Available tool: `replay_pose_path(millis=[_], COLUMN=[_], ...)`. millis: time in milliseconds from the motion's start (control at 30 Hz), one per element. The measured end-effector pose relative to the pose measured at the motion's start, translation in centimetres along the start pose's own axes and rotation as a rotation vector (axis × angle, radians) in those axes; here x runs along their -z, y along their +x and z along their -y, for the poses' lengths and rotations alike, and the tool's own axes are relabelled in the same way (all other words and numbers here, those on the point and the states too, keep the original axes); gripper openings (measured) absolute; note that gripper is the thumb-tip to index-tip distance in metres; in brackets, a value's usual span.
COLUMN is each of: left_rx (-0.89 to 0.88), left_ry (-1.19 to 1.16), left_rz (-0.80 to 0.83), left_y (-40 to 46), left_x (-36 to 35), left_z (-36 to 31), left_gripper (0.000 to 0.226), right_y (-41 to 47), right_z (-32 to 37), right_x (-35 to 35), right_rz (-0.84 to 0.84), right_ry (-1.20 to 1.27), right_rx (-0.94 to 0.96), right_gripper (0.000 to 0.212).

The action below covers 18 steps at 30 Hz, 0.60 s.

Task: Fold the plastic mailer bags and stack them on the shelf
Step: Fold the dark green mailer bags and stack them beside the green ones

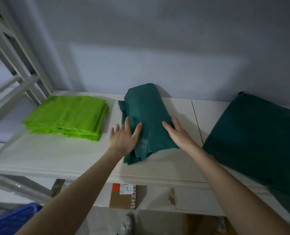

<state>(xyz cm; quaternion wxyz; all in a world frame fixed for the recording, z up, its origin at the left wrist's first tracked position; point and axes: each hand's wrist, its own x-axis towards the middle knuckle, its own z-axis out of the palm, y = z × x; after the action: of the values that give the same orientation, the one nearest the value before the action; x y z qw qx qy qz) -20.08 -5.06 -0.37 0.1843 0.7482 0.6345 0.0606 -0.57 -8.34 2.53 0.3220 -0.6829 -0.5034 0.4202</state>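
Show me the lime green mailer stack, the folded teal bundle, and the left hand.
lime green mailer stack [69, 114], head view, top bag's middle
folded teal bundle [146, 112], head view, upper face
left hand [124, 138], head view, back of hand

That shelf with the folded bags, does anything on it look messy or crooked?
The dark teal folded plastic bag under both hands sits angled, its near end crumpled and uneven, unlike the squared lime green bag stack to its left.

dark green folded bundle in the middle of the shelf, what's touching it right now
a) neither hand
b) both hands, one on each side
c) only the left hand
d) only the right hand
b: the left hand lies flat on the left side of the dark green folded bundle and the right hand presses its right side.
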Motion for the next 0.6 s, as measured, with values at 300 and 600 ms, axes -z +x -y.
replay_pose_path(millis=[300, 600], left_rx=[-0.121, -0.068], left_ry=[-0.179, 0.066], left_rz=[-0.081, -0.103], left_y=[1.3, 4.5], left_x=[1.9, 3.6], left_z=[0.2, 3.1], left_gripper=[0.063, 0.062], right_y=[2.3, 5.6], right_z=[1.6, 4.4], right_x=[-6.0, -9.0], right_rz=[-0.068, -0.033], right_ry=[0.052, -0.055], right_rx=[0.04, 0.018], right_gripper=[0.064, 0.067])
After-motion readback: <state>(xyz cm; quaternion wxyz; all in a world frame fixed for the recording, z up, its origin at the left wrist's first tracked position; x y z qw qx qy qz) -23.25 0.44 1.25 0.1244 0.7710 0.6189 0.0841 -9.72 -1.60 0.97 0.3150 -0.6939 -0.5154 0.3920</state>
